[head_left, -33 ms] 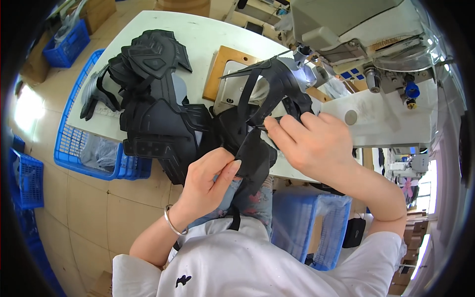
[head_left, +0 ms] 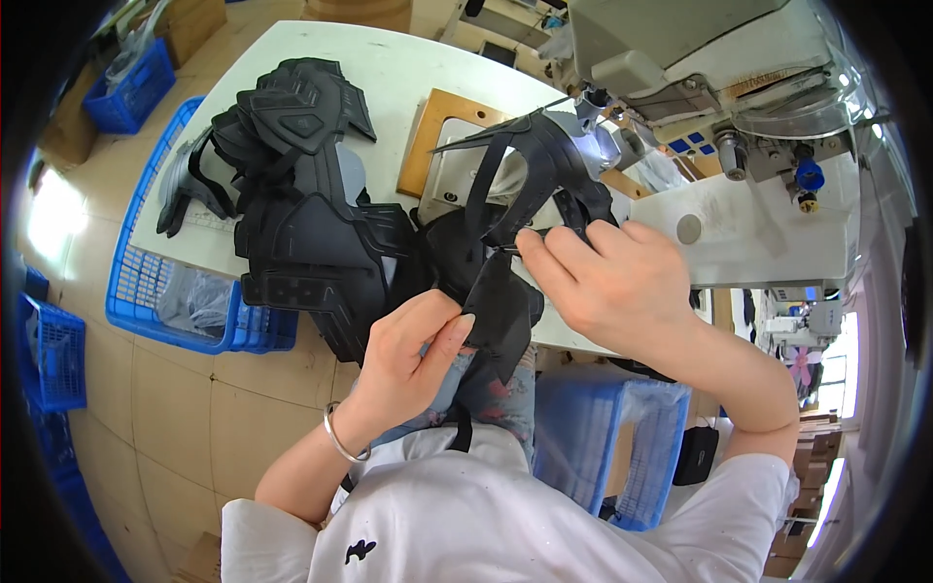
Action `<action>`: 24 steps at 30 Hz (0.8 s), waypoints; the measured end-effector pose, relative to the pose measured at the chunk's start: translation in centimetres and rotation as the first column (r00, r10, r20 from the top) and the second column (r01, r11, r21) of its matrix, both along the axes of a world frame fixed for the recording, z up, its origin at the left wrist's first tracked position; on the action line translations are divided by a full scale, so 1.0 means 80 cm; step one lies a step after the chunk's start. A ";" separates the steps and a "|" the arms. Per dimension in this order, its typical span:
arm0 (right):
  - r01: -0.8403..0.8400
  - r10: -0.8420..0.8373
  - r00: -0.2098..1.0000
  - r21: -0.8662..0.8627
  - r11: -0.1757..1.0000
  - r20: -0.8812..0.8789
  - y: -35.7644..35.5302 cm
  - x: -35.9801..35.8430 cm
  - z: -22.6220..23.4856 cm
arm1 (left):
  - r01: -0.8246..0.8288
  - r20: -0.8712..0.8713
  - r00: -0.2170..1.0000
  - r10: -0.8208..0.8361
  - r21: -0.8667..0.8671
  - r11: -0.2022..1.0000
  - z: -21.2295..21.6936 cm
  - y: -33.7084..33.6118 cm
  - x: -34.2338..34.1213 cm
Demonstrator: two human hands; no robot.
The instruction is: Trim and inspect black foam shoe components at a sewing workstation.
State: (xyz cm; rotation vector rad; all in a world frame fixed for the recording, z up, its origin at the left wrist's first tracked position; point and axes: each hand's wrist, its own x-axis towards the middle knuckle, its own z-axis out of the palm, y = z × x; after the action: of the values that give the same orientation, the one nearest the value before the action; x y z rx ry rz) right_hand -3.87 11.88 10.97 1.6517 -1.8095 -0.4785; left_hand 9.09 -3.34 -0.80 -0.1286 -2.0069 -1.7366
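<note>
A black padded piece [head_left: 501, 306], like part of a protective vest with straps, hangs over the table's front edge towards my lap. My left hand [head_left: 413, 340] is closed, pinching the edge of its lower flap between thumb and fingers. My right hand [head_left: 612, 287] is closed at the flap's upper end. A thin dark tip pokes out from its fingertips against the black material; what it belongs to is hidden in the hand. The piece's upper, curved part with a strap loop [head_left: 549, 160] lies under the lit head of a sewing machine [head_left: 598, 136].
More black moulded armour pieces [head_left: 311, 233] are heaped on the left of the white table [head_left: 389, 63]. A wooden-edged plate [head_left: 418, 146] lies behind my work. Blue crates [head_left: 121, 291] stand to the left, and another blue plastic-lined crate [head_left: 578, 437] is below on the right.
My right hand has shifted very slightly at the flap's upper end. My left hand and the black piece look the same.
</note>
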 end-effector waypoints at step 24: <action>0.865 -0.090 0.235 -0.166 0.473 0.968 0.139 0.104 -0.074 | 0.310 -0.008 0.926 -0.378 0.590 0.745 0.018 0.078 -0.010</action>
State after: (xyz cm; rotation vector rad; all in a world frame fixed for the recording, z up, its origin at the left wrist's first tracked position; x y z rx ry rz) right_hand 4.44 23.02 5.04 0.5112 -2.8247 1.0614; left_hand 8.27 2.86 0.63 -0.2100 -1.4797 -2.5801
